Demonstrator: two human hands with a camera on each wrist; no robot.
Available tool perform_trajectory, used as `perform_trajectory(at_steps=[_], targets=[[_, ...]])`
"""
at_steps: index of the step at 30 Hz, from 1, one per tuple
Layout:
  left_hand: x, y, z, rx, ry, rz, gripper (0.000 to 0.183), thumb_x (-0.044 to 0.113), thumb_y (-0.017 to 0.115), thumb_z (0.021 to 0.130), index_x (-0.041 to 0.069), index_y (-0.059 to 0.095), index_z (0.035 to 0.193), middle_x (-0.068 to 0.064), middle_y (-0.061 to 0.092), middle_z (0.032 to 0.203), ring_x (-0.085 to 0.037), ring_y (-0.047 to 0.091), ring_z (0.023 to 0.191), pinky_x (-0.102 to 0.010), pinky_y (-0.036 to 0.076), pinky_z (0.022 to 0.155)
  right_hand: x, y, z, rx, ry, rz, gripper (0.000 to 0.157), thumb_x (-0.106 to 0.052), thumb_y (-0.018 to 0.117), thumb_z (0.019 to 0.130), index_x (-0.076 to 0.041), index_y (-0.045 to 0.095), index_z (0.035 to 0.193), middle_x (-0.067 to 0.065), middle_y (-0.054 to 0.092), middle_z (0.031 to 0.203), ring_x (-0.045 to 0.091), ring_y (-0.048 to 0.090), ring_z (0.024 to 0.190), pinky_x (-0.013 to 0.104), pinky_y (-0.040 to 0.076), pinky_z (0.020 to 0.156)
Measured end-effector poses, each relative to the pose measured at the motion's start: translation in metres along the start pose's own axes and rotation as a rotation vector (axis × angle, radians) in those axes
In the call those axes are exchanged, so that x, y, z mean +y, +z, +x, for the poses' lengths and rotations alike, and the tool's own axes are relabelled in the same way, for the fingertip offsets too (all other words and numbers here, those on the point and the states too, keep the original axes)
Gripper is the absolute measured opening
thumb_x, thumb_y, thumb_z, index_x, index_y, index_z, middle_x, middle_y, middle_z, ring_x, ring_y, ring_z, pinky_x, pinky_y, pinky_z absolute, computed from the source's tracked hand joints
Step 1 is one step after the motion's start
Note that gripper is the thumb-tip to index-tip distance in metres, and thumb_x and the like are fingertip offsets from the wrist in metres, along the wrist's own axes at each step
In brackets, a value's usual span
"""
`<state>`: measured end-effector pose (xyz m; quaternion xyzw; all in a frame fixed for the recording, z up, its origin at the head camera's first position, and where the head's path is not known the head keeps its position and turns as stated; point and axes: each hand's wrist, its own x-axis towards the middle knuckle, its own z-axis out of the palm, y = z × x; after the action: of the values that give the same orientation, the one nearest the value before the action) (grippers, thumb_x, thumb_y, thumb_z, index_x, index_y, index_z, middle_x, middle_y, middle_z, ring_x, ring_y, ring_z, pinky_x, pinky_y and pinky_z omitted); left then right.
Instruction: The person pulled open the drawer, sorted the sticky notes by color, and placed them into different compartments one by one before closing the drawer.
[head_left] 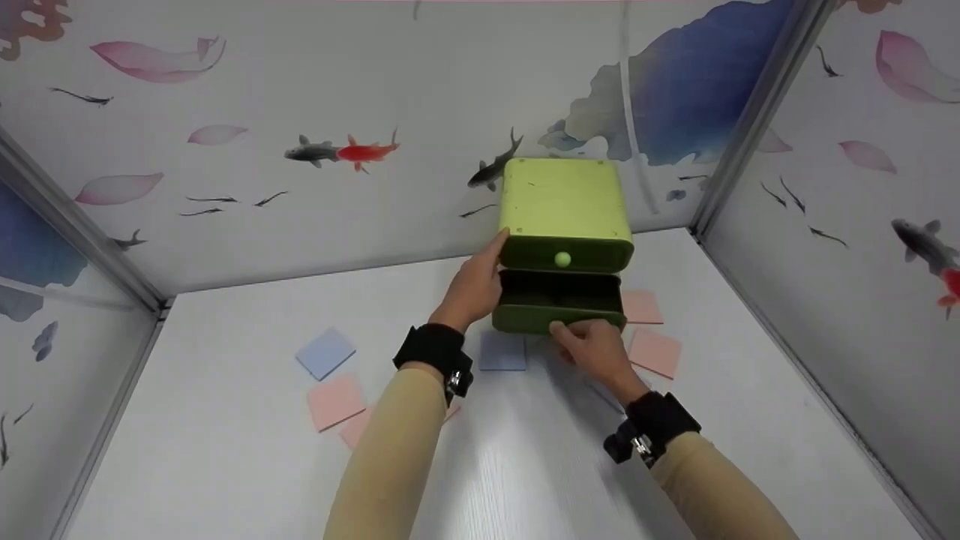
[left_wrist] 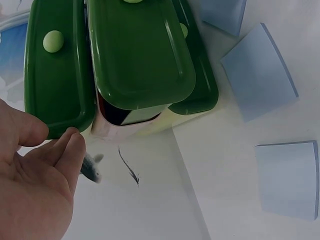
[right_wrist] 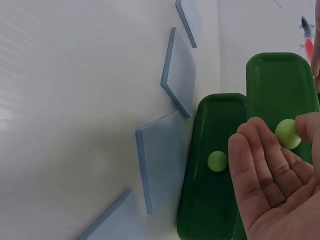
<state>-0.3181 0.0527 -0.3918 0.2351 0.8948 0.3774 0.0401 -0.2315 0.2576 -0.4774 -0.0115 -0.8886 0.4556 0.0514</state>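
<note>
A small green drawer cabinet [head_left: 566, 196] stands at the back of the table, right of centre. Its middle drawer [head_left: 517, 319] is pulled out, its inside dark in the head view; the top drawer [left_wrist: 60, 90] and bottom drawer [left_wrist: 204, 95] are in. My left hand [head_left: 472, 285] grips the cabinet's front left edge beside the top drawer, thumb at the front and fingers along the side. In the right wrist view, my right hand [right_wrist: 275, 175] pinches the middle drawer's round light green knob [right_wrist: 287, 133] between thumb and fingers.
Blue square tiles [head_left: 325, 354] and pink square tiles [head_left: 335, 403] lie flat on the white table [head_left: 225, 450], on both sides and before the cabinet. Patterned walls [head_left: 337, 90] with metal corner posts [head_left: 765, 112] enclose the back and sides.
</note>
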Motion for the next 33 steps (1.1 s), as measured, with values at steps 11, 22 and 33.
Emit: perform_trajectory(at_steps=[11, 22, 33], targets=[[0.001, 0.0, -0.001, 0.0, 0.017, 0.004, 0.06, 0.001, 0.031, 0.103, 0.019, 0.015, 0.157, -0.007, 0.032, 0.159, -0.024, 0.049, 0.133, -0.036, 0.038, 0.113, 0.0, 0.003, -0.021, -0.005, 0.002, -0.012, 0.051, -0.048, 0.057, 0.095, -0.012, 0.064, 0.06, 0.0, 0.054, 0.055, 0.011, 0.044, 0.051, 0.025, 0.035, 0.053], [0.002, 0.0, -0.001, 0.011, 0.022, 0.027, 0.06, 0.0, 0.032, 0.102, 0.018, 0.016, 0.157, -0.006, 0.03, 0.16, -0.023, 0.045, 0.137, -0.034, 0.035, 0.115, 0.003, 0.007, -0.036, -0.027, 0.006, -0.006, 0.051, -0.05, 0.056, 0.095, -0.015, 0.06, 0.058, 0.0, 0.051, 0.054, 0.011, 0.039, 0.05, 0.026, 0.034, 0.053], [0.003, 0.0, -0.002, 0.013, 0.03, 0.026, 0.062, -0.001, 0.034, 0.101, 0.017, 0.016, 0.157, -0.01, 0.037, 0.156, -0.027, 0.052, 0.129, -0.038, 0.041, 0.11, 0.006, 0.012, -0.038, -0.038, 0.05, 0.021, 0.05, -0.046, 0.058, 0.095, -0.013, 0.06, 0.057, 0.001, 0.054, 0.054, 0.014, 0.044, 0.051, 0.027, 0.036, 0.054]])
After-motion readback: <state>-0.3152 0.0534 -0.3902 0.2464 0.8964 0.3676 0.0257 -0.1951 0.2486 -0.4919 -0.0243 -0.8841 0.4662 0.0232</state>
